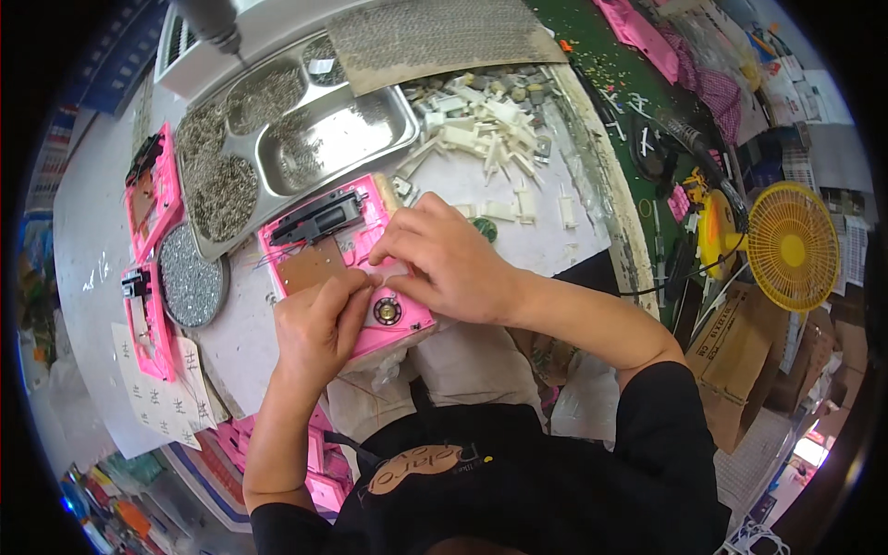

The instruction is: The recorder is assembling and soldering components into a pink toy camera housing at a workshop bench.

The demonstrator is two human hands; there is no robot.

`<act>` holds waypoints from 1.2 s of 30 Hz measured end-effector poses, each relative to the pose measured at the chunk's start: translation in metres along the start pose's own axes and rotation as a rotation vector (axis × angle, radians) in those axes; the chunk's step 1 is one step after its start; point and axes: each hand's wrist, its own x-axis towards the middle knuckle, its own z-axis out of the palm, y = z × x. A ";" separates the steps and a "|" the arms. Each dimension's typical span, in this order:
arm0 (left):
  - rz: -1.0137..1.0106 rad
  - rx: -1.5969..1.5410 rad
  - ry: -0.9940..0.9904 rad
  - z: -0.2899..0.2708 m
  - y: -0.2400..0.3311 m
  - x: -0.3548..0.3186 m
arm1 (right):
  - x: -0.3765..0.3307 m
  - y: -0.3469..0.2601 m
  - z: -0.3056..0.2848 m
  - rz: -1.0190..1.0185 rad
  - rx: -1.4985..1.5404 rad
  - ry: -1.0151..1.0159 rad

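Note:
A pink plastic housing [368, 344] lies in front of me at the table's near edge. It carries a black slotted part [319, 219], a brown board [311, 265], thin wires and a round speaker-like part [387, 311]. Fingers bent and thumb pressed in, my left hand [314, 319] is closed over the housing's middle. My right hand [449, 264] reaches in from the right, its fingers curled toward the thumb beside the left fingertips. Whatever small piece lies between the fingertips is hidden.
A metal tray [404, 125] of small screws stands beyond the housing, near a round dish [192, 277] of silvery pieces. White plastic parts [490, 125] are heaped to its right. More pink housings [153, 319] lie left. A screwdriver [211, 23] hangs above; a yellow fan [793, 248] stands right.

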 end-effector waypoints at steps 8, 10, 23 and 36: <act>0.023 0.029 0.018 -0.001 0.000 -0.006 | -0.027 0.084 -0.132 0.467 -0.449 0.138; 0.028 0.001 0.027 0.002 -0.002 -0.006 | -0.031 0.098 -0.140 0.481 -0.546 0.041; -0.208 -0.275 -0.104 0.007 0.059 0.058 | -0.033 0.032 -0.098 0.258 -0.120 0.266; 0.369 0.305 -0.239 0.016 0.059 0.074 | -0.052 -0.001 -0.065 0.624 1.085 0.084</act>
